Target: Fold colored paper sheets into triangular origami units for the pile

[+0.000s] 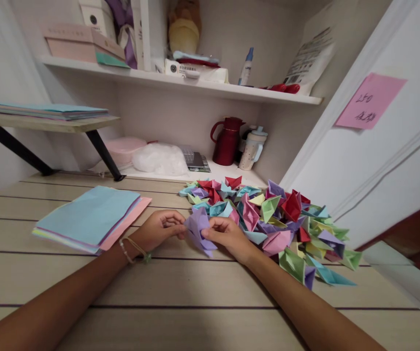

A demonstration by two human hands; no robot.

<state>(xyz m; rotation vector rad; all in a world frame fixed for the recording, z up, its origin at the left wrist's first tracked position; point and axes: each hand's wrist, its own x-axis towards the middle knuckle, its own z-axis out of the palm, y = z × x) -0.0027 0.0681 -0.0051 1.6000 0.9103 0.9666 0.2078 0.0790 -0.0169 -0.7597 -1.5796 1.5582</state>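
A partly folded sheet of purple paper [197, 231] is held up just above the table, between my two hands. My right hand [228, 235] pinches its right side, thumb in front. At the paper's left edge, my left hand [164, 229] has its thumb and curled fingers closed on a corner. A heap of folded paper boats [268, 209] in red, pink, green, blue, purple and yellow lies just beyond and to the right of my right hand. Left of my left hand is a stack of coloured paper sheets [89, 214], light blue on top.
A small raised shelf [96, 126] at the left carries more paper sheets [49, 111]. Behind the table stand a dark red jug [227, 141], a cream tumbler [253, 150] and a white plastic bag [161, 159]. A pink note [371, 101] is stuck on the right wall.
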